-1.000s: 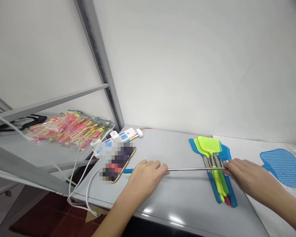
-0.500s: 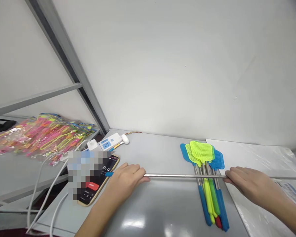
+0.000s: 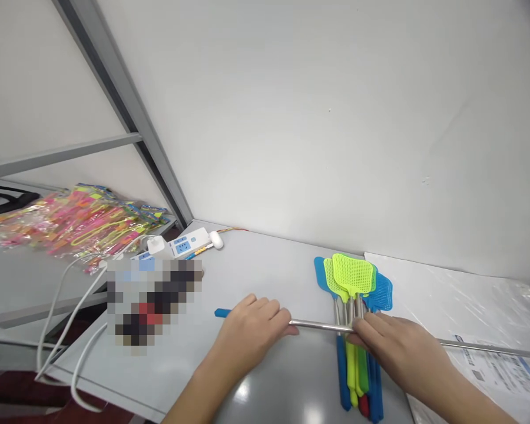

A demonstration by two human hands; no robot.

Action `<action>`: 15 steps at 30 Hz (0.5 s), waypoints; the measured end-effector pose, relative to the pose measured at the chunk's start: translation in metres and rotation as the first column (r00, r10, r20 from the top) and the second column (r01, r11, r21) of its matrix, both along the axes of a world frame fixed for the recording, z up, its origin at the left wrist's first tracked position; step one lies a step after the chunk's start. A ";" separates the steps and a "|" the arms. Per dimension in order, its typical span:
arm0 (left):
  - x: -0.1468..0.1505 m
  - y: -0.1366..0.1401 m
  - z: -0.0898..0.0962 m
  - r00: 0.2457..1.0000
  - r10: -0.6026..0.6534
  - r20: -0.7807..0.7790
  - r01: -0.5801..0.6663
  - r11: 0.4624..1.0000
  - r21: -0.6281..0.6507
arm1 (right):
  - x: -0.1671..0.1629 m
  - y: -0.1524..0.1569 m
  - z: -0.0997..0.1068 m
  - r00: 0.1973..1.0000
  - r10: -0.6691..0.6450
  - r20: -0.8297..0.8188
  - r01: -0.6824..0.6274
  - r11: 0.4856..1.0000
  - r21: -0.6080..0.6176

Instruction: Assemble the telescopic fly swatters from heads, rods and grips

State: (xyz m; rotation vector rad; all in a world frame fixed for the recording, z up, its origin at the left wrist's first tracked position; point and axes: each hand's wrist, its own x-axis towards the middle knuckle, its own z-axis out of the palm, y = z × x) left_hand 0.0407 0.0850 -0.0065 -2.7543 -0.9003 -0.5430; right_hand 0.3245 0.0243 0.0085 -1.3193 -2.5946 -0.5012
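Stretched across the table is a fly swatter's long metal rod (image 3: pixel 313 324), with a blue handle end sticking out at the left. Its right end runs out of view, so its head is hidden. My left hand (image 3: pixel 256 324) is closed around the handle side. Farther right, my right hand (image 3: pixel 400 344) grips the same rod, over the pile of fly swatters (image 3: pixel 353 274). These lie stacked with yellow-green and blue mesh heads toward the wall. Their blue, yellow, green and red handles point toward me, partly covered by my right hand.
At the left lie a white power strip (image 3: pixel 189 241), a small white earbud-like case (image 3: pixel 216 239) and white cables (image 3: pixel 77 306). A blurred-out patch covers something beside them. Colourful bagged items (image 3: pixel 83 221) fill the neighbouring shelf. Clear plastic packaging (image 3: pixel 468 294) lies on the right.
My right hand has slid left along the rod, closer to my left hand, and now sits over the pile. The rod tilts slightly down to the right. The view has shifted a little.
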 end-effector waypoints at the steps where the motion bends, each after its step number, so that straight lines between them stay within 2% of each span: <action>1: -0.002 -0.004 -0.001 1.000 -0.005 -0.007 0.005 1.000 -0.013 | -0.001 -0.001 0.000 1.000 0.019 0.020 -0.019 1.000 -0.010; 4: -0.012 -0.014 -0.003 0.999 -0.012 -0.037 0.009 0.997 -0.079 | 0.003 -0.005 0.002 0.994 0.069 0.087 -0.067 0.997 -0.030; 9: -0.033 -0.026 0.008 0.997 0.015 -0.079 -0.031 0.978 -0.206 | 0.007 -0.013 0.004 0.988 0.093 0.125 -0.093 0.996 -0.006; 12: -0.058 -0.027 0.008 0.992 0.043 -0.117 -0.074 0.959 -0.272 | -0.003 -0.018 0.002 0.989 0.069 0.129 -0.070 0.998 0.002; 15: -0.091 -0.024 -0.001 0.992 0.060 -0.114 -0.094 0.943 -0.318 | -0.025 -0.022 0.003 0.991 0.029 0.131 -0.031 0.999 0.013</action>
